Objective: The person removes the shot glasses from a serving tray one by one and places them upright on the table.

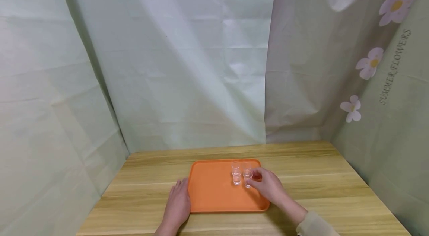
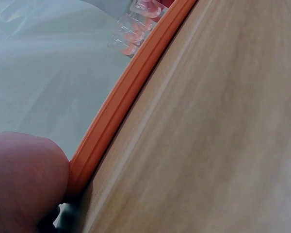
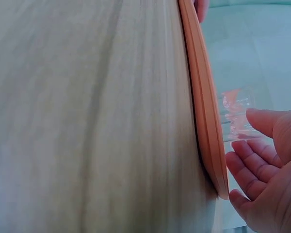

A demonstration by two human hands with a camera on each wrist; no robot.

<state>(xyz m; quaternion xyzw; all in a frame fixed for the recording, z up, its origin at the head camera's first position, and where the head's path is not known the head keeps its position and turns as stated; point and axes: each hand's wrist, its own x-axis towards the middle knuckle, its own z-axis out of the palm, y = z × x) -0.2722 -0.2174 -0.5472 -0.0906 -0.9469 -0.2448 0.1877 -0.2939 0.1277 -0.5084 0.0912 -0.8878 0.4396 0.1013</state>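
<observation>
Several small clear shot glasses (image 1: 236,178) stand close together on the right part of an orange tray (image 1: 209,187). My right hand (image 1: 268,185) reaches over the tray's right side, thumb and fingers around the near right shot glass (image 1: 247,183). From the right wrist view, the glass shows between the thumb and fingers of the right hand (image 3: 266,165). My left hand (image 1: 178,200) lies along the tray's left edge with its fingers extended, touching the rim. In the left wrist view, part of the left hand (image 2: 26,179) meets the end of the tray rim (image 2: 131,82).
The tray lies on a wooden table (image 1: 318,176). Pale cloth curtains (image 1: 194,79) hang behind and at both sides, with printed flowers and lettering on the right one.
</observation>
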